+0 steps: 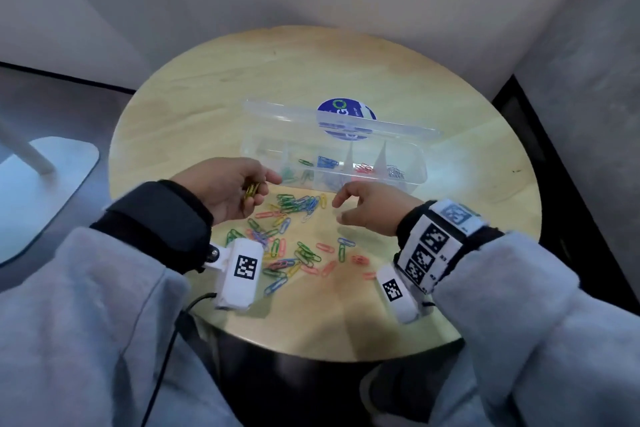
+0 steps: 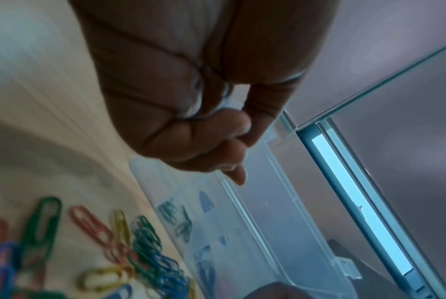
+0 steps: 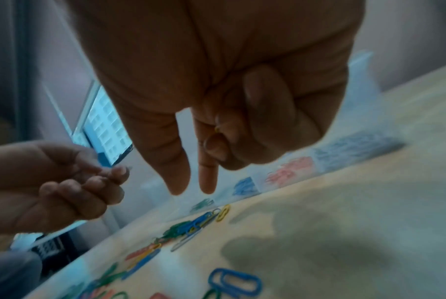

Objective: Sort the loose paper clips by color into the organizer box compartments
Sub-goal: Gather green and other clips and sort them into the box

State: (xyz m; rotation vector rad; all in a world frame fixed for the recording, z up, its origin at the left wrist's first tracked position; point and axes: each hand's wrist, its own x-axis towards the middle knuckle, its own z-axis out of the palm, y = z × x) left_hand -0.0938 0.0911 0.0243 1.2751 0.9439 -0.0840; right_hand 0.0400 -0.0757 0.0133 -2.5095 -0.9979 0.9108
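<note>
We hold a small bunch of yellow clips (image 1: 251,191) in our left hand (image 1: 228,189), thumb and curled fingers pinched round them, just short of the near left corner of the clear box (image 1: 408,180); our right hand (image 1: 367,210) hovers over the table (image 1: 467,156) with thumb and first finger reaching out and the other fingers curled in, and the right wrist view shows a sliver of yellow clip (image 3: 217,128) tucked under those curled fingers. The loose clips (image 1: 294,239) lie scattered on the wood between our wrists, some tangled in a knot nearest the box; green, blue, red and silver ones already sit in separate compartments.

We judge the clips very light, stiff and springy, their coated wire slick; they lie flat, so we expect to need a fingertip or nail under one rounded end, or to slide one clear first; tangled ones will likely drag neighbours along and want teasing apart; a loose pinch on a bunch may shed a few.
</note>
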